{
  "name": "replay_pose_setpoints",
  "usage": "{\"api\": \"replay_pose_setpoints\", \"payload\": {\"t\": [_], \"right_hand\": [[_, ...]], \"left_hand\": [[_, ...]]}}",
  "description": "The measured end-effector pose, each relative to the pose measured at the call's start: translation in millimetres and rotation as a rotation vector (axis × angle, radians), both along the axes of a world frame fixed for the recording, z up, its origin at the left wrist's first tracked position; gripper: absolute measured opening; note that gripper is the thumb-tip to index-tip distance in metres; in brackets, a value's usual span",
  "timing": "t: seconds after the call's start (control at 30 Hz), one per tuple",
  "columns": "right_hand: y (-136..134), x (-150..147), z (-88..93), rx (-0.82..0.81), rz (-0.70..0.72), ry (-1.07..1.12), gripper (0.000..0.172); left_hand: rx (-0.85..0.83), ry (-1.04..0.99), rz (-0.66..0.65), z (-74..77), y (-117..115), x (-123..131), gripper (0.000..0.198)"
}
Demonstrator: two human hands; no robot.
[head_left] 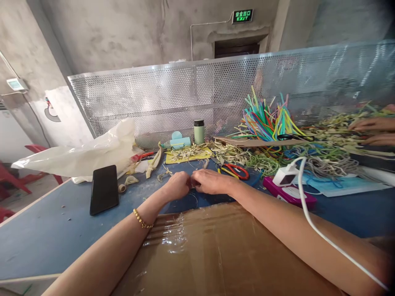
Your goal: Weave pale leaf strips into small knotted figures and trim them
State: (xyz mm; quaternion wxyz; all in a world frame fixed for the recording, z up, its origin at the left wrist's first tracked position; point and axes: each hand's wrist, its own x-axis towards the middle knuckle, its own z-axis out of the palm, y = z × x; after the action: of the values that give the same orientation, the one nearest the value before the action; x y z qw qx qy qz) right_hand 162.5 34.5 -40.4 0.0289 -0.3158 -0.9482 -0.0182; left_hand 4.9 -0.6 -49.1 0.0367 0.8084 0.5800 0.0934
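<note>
My left hand (178, 186) and my right hand (211, 181) meet above the blue table, fingers closed and almost touching. What they pinch is too small or too hidden to make out; a thin pale strand shows just below them. Scissors with red-and-yellow handles (236, 171) lie to the right of my right hand. Beyond my hands, pale shredded strips (189, 153) rest on a yellow sheet (173, 158). A small tuft of fibre (163, 176) lies beside my left hand. Under my forearms is a taped cardboard box (212, 250).
On the left are a black phone (104, 190) and a plastic bag (101, 146). A green bottle (199, 132) and colourful pipe cleaners (268, 119) stand at the back. A purple power strip (290, 195) with a white cable is at right. Another person's hands (375, 129) work far right.
</note>
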Motion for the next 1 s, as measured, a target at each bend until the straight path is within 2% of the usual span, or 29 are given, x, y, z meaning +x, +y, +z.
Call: {"api": "replay_pose_setpoints", "payload": {"t": [0.2, 0.33, 0.57, 0.7, 0.9, 1.0], "right_hand": [[11, -4, 6.0, -0.186, -0.054, 0.016, 0.018], [11, -9, 10.5, -0.228, -0.139, -0.015, 0.018], [12, -13, 11.1, -0.196, -0.186, -0.007, 0.021], [11, -12, 8.0, -0.186, -0.204, 0.011, 0.018], [-3, -4, -0.2, -0.058, -0.172, 0.064, 0.016], [-9, -1, -6.3, 0.046, -0.135, 0.077, 0.018]], "left_hand": [[-0.056, 0.01, 0.077, 3.8, 5, 3, 0.027], [-0.061, 0.055, 0.162, 2.9, 8, 5, 0.028], [-0.088, 0.06, 0.139, 1.2, 13, 3, 0.027], [0.002, 0.076, 0.121, -2.0, 6, 4, 0.021], [0.111, 0.135, -0.007, -3.6, -12, 9, 0.026], [0.118, 0.159, -0.013, -3.2, -11, 10, 0.024]]}}
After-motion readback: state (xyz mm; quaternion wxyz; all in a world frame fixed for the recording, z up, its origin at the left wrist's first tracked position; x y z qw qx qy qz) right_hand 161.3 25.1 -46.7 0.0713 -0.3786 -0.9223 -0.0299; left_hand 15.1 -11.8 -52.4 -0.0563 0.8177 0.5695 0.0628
